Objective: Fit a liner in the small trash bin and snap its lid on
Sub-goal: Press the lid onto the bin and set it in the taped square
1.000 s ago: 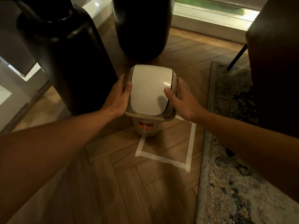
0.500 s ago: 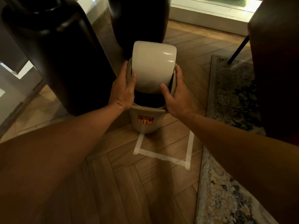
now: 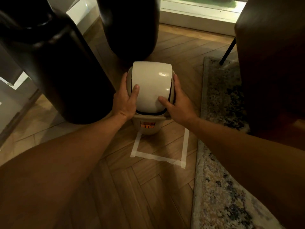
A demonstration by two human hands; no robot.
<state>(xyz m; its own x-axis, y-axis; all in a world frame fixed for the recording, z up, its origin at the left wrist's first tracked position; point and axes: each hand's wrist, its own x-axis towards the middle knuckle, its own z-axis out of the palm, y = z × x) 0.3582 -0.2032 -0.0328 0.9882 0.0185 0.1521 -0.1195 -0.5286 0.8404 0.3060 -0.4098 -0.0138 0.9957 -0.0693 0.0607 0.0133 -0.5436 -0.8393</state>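
Note:
A small beige trash bin (image 3: 146, 128) with an orange label stands on the wooden floor at the far edge of a taped square. Its lid (image 3: 151, 86), a beige ring with a cream swing flap, sits on top of the bin. My left hand (image 3: 126, 98) grips the lid's left side with the thumb on the flap. My right hand (image 3: 179, 100) grips the right side, thumb also on the flap. A thin dark line shows at the flap's front edge. I see no liner.
A large dark rounded vase (image 3: 54, 66) stands close to the bin's left, another (image 3: 130, 23) just behind it. A patterned rug (image 3: 219, 187) runs along the right, with a dark chair (image 3: 272, 63) on it. White tape (image 3: 158, 157) marks a square on the floor.
Half a second ago the flap was tipped up, with the dark inside of the bin showing. Now it lies flat again, and both thumbs rest on it.

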